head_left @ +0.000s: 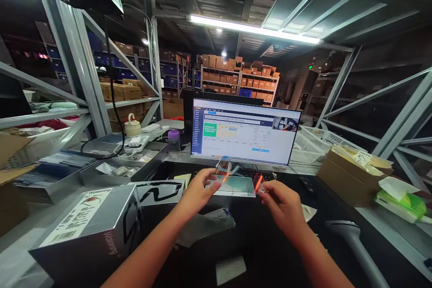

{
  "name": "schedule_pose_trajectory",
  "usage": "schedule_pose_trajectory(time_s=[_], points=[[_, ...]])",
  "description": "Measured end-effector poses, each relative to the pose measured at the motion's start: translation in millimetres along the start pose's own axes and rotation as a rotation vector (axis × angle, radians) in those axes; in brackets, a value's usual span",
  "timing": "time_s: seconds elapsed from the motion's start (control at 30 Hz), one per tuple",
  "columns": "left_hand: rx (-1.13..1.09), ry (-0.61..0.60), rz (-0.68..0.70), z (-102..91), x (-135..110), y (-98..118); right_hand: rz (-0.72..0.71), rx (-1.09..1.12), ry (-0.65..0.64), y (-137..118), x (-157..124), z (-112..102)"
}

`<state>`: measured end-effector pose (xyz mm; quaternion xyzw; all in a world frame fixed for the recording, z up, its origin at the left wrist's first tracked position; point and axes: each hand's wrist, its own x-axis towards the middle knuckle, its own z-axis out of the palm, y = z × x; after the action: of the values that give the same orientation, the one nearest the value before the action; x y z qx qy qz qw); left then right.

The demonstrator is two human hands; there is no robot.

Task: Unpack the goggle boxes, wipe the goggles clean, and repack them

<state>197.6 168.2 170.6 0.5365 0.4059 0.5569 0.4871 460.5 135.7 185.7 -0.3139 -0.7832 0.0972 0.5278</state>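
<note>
My left hand (200, 192) and my right hand (282, 202) are raised together over the dark desk mat (270, 252), in front of the monitor (243, 131). Between them they hold a pair of clear glasses (227, 167) with orange-red temples. The left hand pinches the frame's left side; the right hand's fingers are closed on the right temple (258, 183). Just beyond the hands an open silver box (236, 186) lies on the mat. A grey cloth pouch (207, 225) lies under my left forearm.
A silver glasses box (91, 229) with a barcode label stands front left, a flat box lid (158, 190) behind it. A metal tray (118, 162) and bottle (173, 144) are left. White baskets (313, 141), a cardboard box (351, 175) and a scanner handle (357, 243) are right.
</note>
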Motion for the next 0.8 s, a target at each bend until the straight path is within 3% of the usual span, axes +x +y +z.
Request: schedule_pose_trajectory(time_s=[0.1,0.23,0.53,0.8], points=[[-0.018,-0.116,-0.073,5.6,-8.0,-2.2,-0.236,-0.199,0.057,-2.6,-2.5,10.0],[-0.145,-0.165,-0.114,16.6,-28.0,3.9,-0.320,-0.279,0.035,3.1,-4.3,20.6],[-0.545,0.072,-0.278,30.2,-39.7,30.0,-0.303,-0.306,-0.086,6.0,-15.6,41.3],[-0.582,0.088,-0.242,28.3,-43.9,32.8,-0.251,-0.198,-0.078,-1.4,-20.6,54.8]])
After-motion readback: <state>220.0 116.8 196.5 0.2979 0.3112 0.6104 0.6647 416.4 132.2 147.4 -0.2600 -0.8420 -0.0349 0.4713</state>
